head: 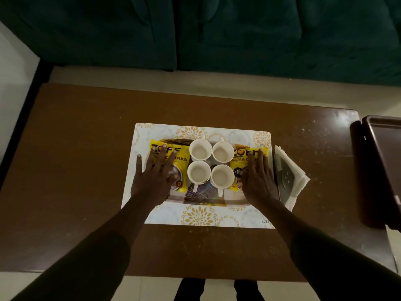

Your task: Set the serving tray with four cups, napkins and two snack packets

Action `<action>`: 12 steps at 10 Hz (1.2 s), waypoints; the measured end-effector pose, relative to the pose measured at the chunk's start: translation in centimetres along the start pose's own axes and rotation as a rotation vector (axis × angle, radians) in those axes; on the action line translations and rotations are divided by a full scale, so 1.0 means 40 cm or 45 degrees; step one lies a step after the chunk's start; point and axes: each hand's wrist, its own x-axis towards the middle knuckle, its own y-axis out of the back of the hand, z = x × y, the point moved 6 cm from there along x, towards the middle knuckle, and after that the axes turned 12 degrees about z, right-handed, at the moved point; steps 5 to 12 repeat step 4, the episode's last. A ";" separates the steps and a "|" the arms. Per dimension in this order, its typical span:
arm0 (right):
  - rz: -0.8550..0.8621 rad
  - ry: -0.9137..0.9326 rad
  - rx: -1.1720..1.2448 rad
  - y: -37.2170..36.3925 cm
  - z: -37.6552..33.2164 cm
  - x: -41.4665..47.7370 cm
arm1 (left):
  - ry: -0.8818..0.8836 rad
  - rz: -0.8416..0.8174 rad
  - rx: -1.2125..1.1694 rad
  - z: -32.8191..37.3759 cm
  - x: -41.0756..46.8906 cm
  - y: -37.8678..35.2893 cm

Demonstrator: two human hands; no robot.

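Lower centre of the frame: the left hand (155, 174) and right hand (258, 179) lie flat with fingers spread, one on each yellow snack packet (181, 157), apparently pressing them level so they sit symmetrically at either end of the serving tray (208, 198), which rests on a patterned placemat (195, 216). Between the hands, at mid-frame, four white cups (200, 149) stand upright in a two-by-two block, just beside the packets. Right of the right hand, the white napkins (297, 170) lie at the tray's edge, whether on it cannot be told; a dark second tray (382, 170) sits at the far right.
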 end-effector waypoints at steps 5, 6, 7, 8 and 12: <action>0.120 0.100 0.154 0.287 -0.008 0.054 | 0.049 0.205 -0.093 0.048 0.073 0.270; 0.120 0.100 0.154 0.287 -0.008 0.054 | 0.049 0.205 -0.093 0.048 0.073 0.270; 0.120 0.100 0.154 0.287 -0.008 0.054 | 0.049 0.205 -0.093 0.048 0.073 0.270; 0.120 0.100 0.154 0.287 -0.008 0.054 | 0.049 0.205 -0.093 0.048 0.073 0.270; 0.120 0.100 0.154 0.287 -0.008 0.054 | 0.049 0.205 -0.093 0.048 0.073 0.270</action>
